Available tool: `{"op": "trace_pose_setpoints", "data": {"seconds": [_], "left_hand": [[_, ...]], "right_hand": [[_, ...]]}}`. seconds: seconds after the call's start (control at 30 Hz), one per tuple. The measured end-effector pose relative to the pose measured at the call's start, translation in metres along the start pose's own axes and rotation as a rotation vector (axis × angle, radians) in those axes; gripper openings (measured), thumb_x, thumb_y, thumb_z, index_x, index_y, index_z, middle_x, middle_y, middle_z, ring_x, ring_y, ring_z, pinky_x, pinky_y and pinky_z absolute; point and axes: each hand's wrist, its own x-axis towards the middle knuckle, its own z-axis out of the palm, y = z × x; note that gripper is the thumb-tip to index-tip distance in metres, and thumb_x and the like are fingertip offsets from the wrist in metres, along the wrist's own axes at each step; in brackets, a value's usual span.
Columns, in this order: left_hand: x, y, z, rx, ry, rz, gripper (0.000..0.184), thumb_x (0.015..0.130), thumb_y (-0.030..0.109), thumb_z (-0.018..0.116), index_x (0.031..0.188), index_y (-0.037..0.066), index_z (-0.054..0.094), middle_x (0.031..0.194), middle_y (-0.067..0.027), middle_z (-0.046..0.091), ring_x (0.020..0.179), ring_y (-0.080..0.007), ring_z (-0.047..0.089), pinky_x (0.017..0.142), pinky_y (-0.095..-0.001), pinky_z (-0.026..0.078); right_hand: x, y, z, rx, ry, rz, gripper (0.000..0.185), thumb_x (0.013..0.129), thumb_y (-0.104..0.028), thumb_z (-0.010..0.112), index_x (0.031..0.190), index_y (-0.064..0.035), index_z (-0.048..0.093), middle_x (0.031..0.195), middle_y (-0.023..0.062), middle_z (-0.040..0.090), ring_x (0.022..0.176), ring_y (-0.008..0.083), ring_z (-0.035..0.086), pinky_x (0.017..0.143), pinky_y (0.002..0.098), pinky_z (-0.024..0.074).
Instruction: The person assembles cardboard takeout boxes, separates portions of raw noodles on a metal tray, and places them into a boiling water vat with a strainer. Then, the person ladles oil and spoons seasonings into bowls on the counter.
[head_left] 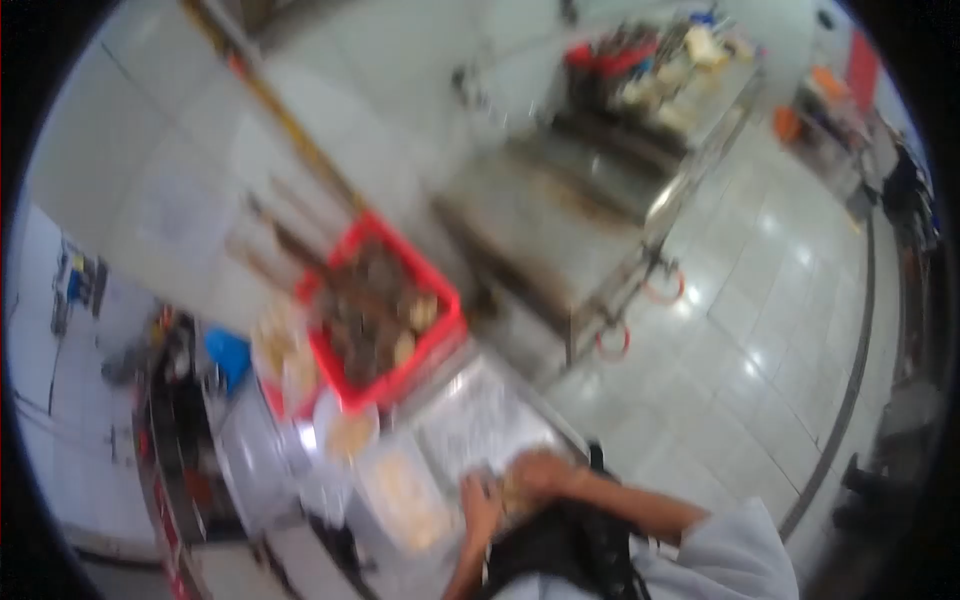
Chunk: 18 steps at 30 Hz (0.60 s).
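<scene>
Both hands are low in the view, over the near edge of a metal worktop (490,405). My left hand (481,497) has its fingers bent round something small and dark that I cannot make out. Close beside it, my right hand (538,474) is curled over a yellowish-brown item, blurred and partly hidden. Just left of my hands stands a clear container (372,515) with pale yellow pieces (403,495). Farther off, a red crate (447,300) holds dark brown lumps and a few pale ones.
A metal griddle-like table (555,220) stands beyond the crate, with another loaded counter (735,85) behind it. A white bowl (345,425) and a blue object (229,358) are at the left. Tiled floor (740,330) spreads to the right.
</scene>
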Motion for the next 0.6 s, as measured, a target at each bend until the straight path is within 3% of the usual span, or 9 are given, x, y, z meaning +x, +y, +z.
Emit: {"op": "trace_pose_setpoints", "data": {"seconds": [0.03, 0.1, 0.13, 0.23, 0.37, 0.47, 0.5, 0.57, 0.6], "left_hand": [[-0.003, -0.005, 0.003, 0.049, 0.042, -0.002, 0.026, 0.082, 0.018, 0.052, 0.096, -0.004, 0.052, 0.087, -0.0244, 0.054, 0.084, -0.0407, 0.051, 0.079, -0.0461, 0.04], [-0.011, -0.018, 0.016, -0.087, -0.202, -0.083, 0.021, 0.08, 0.016, 0.05, 0.088, -0.004, 0.051, 0.087, -0.0255, 0.053, 0.084, -0.0415, 0.05, 0.075, -0.0468, 0.039], [-0.013, -0.004, 0.012, -0.172, -0.256, -0.194, 0.019, 0.08, 0.013, 0.048, 0.088, -0.004, 0.05, 0.088, -0.0256, 0.053, 0.084, -0.0412, 0.049, 0.075, -0.0462, 0.04], [-0.012, 0.0, 0.025, -0.47, -0.095, -0.095, 0.021, 0.078, 0.001, 0.044, 0.097, -0.004, 0.051, 0.092, -0.0242, 0.054, 0.091, -0.039, 0.05, 0.079, -0.044, 0.04], [-0.01, -0.01, -0.003, -0.362, -0.233, -0.211, 0.029, 0.078, -0.001, 0.044, 0.106, -0.001, 0.051, 0.095, -0.0232, 0.055, 0.092, -0.038, 0.053, 0.082, -0.0407, 0.042], [-0.031, -0.006, 0.021, -0.156, -0.011, -0.215, 0.032, 0.079, 0.002, 0.046, 0.111, 0.002, 0.05, 0.095, -0.0225, 0.056, 0.09, -0.0381, 0.055, 0.081, -0.0392, 0.044], [-0.032, -0.004, 0.033, -0.12, 0.202, -0.138, 0.033, 0.079, 0.002, 0.048, 0.111, 0.003, 0.049, 0.097, -0.0227, 0.055, 0.093, -0.0385, 0.054, 0.081, -0.0399, 0.044], [-0.034, 0.01, 0.029, -0.483, -0.142, -0.145, 0.036, 0.079, 0.002, 0.051, 0.115, 0.004, 0.048, 0.111, -0.0199, 0.051, 0.108, -0.0395, 0.045, 0.089, -0.0442, 0.039], [-0.037, 0.013, 0.022, -0.488, -0.088, -0.123, 0.035, 0.079, 0.003, 0.051, 0.114, 0.004, 0.048, 0.11, -0.0193, 0.051, 0.107, -0.0394, 0.046, 0.089, -0.0441, 0.039]], "right_hand": [[-0.013, -0.021, -0.027, -0.061, 0.256, 0.019, 0.047, 0.077, -0.038, 0.053, 0.112, -0.0057, 0.054, 0.111, 0.0182, 0.054, 0.104, 0.036, 0.05, 0.088, 0.0482, 0.0398], [-0.021, -0.045, -0.034, -0.203, 0.244, 0.385, 0.066, 0.074, -0.03, 0.06, 0.133, -0.0136, 0.036, 0.128, 0.0182, 0.04, 0.114, 0.0403, 0.04, 0.088, 0.0478, 0.0401], [-0.019, -0.042, -0.014, -0.136, 0.401, 0.306, 0.057, 0.074, -0.023, 0.059, 0.127, -0.0118, 0.042, 0.12, 0.0173, 0.044, 0.106, 0.038, 0.045, 0.084, 0.0456, 0.0424], [-0.002, -0.046, 0.01, -0.082, 0.202, 0.16, 0.04, 0.076, -0.013, 0.054, 0.115, -0.0085, 0.048, 0.107, 0.0157, 0.046, 0.101, 0.0355, 0.044, 0.08, 0.0422, 0.0437], [-0.01, -0.034, -0.027, -0.118, -0.033, 0.0, 0.051, 0.076, -0.018, 0.058, 0.123, -0.0103, 0.043, 0.116, 0.0172, 0.042, 0.107, 0.0375, 0.041, 0.081, 0.0437, 0.0442], [-0.013, -0.082, -0.08, -0.127, -0.112, 0.527, 0.073, 0.075, -0.019, 0.064, 0.136, -0.0106, 0.025, 0.131, 0.025, 0.029, 0.115, 0.0428, 0.035, 0.085, 0.0477, 0.0439], [-0.009, -0.071, -0.055, -0.142, -0.124, 0.52, 0.073, 0.075, -0.019, 0.064, 0.136, -0.0106, 0.025, 0.131, 0.025, 0.029, 0.115, 0.0428, 0.035, 0.085, 0.0477, 0.0439], [-0.017, -0.045, 0.016, -0.339, 0.052, 0.393, 0.072, 0.074, -0.013, 0.063, 0.136, -0.0096, 0.026, 0.129, 0.0261, 0.03, 0.115, 0.043, 0.034, 0.085, 0.0484, 0.0439], [-0.012, -0.055, 0.002, -0.215, -0.007, 0.386, 0.073, 0.074, -0.012, 0.063, 0.136, -0.0103, 0.026, 0.127, 0.0271, 0.032, 0.114, 0.0444, 0.035, 0.084, 0.0491, 0.0441]]}}
